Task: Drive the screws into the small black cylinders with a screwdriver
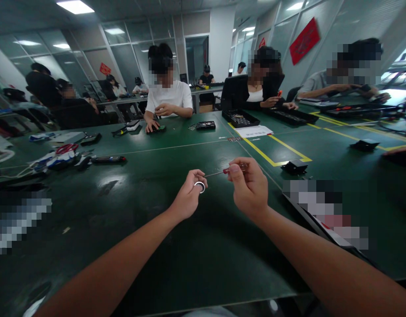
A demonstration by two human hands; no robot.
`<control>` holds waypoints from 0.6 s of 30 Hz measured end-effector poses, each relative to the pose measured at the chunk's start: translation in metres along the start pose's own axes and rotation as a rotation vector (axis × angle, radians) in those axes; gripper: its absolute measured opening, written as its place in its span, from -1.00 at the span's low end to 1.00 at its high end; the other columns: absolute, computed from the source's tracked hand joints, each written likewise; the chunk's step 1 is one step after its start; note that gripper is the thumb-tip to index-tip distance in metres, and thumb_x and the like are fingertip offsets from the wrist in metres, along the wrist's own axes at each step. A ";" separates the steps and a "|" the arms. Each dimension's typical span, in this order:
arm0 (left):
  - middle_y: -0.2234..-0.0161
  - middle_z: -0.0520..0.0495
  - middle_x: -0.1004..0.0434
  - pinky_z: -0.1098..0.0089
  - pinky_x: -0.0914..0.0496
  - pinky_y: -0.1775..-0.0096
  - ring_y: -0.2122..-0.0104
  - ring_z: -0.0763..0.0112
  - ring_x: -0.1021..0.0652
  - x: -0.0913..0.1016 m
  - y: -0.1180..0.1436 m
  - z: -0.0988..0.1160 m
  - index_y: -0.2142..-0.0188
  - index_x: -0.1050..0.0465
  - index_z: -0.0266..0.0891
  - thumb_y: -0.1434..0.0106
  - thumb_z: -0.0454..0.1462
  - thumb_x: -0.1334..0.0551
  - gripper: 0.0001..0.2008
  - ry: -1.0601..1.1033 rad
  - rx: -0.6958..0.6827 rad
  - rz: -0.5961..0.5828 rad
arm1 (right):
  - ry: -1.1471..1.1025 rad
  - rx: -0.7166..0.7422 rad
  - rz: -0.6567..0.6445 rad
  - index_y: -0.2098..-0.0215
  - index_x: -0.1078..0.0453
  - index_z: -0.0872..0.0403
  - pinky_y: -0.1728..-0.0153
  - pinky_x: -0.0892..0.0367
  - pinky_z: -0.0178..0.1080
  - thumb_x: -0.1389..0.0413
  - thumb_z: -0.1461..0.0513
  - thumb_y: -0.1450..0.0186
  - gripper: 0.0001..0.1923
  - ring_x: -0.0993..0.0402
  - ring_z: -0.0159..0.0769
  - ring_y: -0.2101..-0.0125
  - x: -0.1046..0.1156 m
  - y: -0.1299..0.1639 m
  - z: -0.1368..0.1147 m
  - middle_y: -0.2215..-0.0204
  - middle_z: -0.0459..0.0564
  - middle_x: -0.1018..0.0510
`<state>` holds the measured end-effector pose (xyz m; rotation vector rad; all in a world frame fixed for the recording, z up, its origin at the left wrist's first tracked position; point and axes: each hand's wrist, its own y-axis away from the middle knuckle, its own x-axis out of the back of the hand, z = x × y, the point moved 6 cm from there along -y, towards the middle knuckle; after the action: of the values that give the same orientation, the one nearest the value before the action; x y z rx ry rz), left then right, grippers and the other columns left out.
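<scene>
Above the green tabletop [156, 246], my right hand [252, 189] is closed around the reddish handle of a small screwdriver [216, 174]. Its thin shaft points left, and the tip reaches the fingers of my left hand [186, 198]. Those fingers pinch a small round part [199, 187] with a bright silver rim and a dark middle. Whether the tip touches this part or only the fingertips, I cannot tell. Both hands are held close together near the middle of the view.
Across the table a person in white [170, 97] handles small parts. Black trays [240, 118] lie at the back right, beside yellow tape lines [275, 164]. Black brackets [294, 167] sit to the right. On the left are a dark pen-shaped tool [108, 160] and bundled cables [62, 156].
</scene>
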<state>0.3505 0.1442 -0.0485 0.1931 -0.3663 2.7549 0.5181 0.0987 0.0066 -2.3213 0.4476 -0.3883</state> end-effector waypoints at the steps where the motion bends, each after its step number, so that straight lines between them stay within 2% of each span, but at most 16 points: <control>1: 0.23 -0.05 -0.40 0.30 -0.24 0.06 0.17 0.31 -0.41 0.000 0.000 0.000 0.04 -0.24 -0.19 -0.25 -0.38 -0.04 -0.72 0.019 0.006 -0.008 | -0.005 0.005 0.002 0.18 -0.36 -0.01 0.38 -0.39 -0.21 -0.03 0.12 -0.45 -0.86 -0.45 -0.33 0.45 0.000 0.000 -0.001 0.41 -0.10 -0.53; 9: 0.26 -0.03 -0.39 0.29 -0.23 0.09 0.21 0.34 -0.40 -0.001 -0.002 -0.002 0.03 -0.22 -0.20 -0.21 -0.41 -0.05 -0.68 0.045 -0.001 0.002 | -0.025 0.024 0.000 0.17 -0.37 0.00 0.39 -0.38 -0.21 -0.05 0.14 -0.45 -0.88 -0.45 -0.35 0.45 0.001 0.002 -0.002 0.41 -0.11 -0.51; 15: 0.27 -0.04 -0.40 0.29 -0.24 0.06 0.18 0.32 -0.42 -0.001 -0.001 0.000 0.03 -0.21 -0.19 -0.21 -0.39 -0.04 -0.68 0.079 -0.003 -0.001 | -0.071 0.065 0.054 0.16 -0.36 -0.01 0.44 -0.35 -0.21 -0.02 0.12 -0.46 -0.86 -0.43 -0.34 0.49 0.005 0.005 -0.009 0.47 -0.13 -0.47; 18: 0.23 -0.05 -0.37 0.28 -0.25 0.04 0.16 0.30 -0.42 -0.003 0.002 0.002 0.00 -0.19 -0.19 -0.15 -0.39 -0.09 -0.61 0.061 -0.016 -0.041 | -0.042 0.120 0.002 0.18 -0.34 -0.02 0.43 -0.36 -0.21 0.00 0.15 -0.46 -0.88 -0.45 -0.33 0.49 0.003 0.007 -0.015 0.45 -0.12 -0.49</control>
<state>0.3530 0.1412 -0.0477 0.1102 -0.3645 2.7100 0.5136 0.0840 0.0125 -2.2079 0.3956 -0.3550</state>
